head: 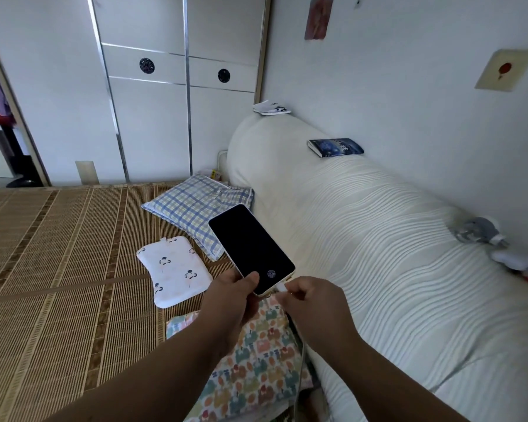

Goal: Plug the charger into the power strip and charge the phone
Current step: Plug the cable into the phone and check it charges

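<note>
The left hand (pixel 235 295) clamps the bottom edge of the phone (pixel 250 248), thumb on the glass, while the right hand (pixel 310 296) pinches the white plug (pixel 280 288) at its bottom port. The phone looks light, rigid, slick and breakable, best held by its side edges. Held above the bed (pixel 58 239), its long axis runs from the hands up and left, toward the checked pillow (pixel 192 205).

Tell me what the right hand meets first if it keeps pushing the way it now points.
The right hand, pinching the white cable plug, points at the bottom edge of the phone held by the left hand. The plug probably meets it first.
</note>
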A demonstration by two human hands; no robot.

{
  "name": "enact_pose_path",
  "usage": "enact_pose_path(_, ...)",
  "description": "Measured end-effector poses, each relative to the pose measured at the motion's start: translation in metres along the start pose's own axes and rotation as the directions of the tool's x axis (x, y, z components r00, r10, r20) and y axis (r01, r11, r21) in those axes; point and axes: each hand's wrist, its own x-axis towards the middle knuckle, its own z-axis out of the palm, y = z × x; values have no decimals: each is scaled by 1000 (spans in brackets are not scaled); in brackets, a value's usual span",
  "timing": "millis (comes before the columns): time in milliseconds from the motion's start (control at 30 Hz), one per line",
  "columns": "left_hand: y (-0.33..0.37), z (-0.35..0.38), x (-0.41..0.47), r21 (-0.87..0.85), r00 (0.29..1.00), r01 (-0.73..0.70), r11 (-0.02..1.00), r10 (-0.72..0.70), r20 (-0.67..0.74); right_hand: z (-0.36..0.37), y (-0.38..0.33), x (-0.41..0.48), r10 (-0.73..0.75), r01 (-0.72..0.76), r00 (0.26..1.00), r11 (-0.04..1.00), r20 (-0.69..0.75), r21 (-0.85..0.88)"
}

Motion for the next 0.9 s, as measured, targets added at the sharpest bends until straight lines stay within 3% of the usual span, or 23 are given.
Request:
enact_pose_path(133, 4, -9, 1, 21, 998, 9, 1000, -10, 56, -10, 1, 1, 67, -75, 994, 993, 86, 90)
enact_pose_path(267, 4, -17, -5, 61, 990, 11, 998, -20, 136, -17, 11, 4, 126, -122, 992, 978, -11, 169)
enact_pose_path(500, -10, -16, -6, 140, 967, 18, 990, -53, 250, -18, 8, 3, 151, -178, 984, 863, 95, 473)
enact_pose_path(667, -18, -12, -9, 144, 962, 42, 989, -79, 261, -16, 18, 0, 231, -244, 969, 837, 88, 490)
enact_pose_path(900, -22, -10, -14, 129, 961, 60, 990, -92, 262, -20, 19, -9, 236, -244, 968, 811, 84, 531)
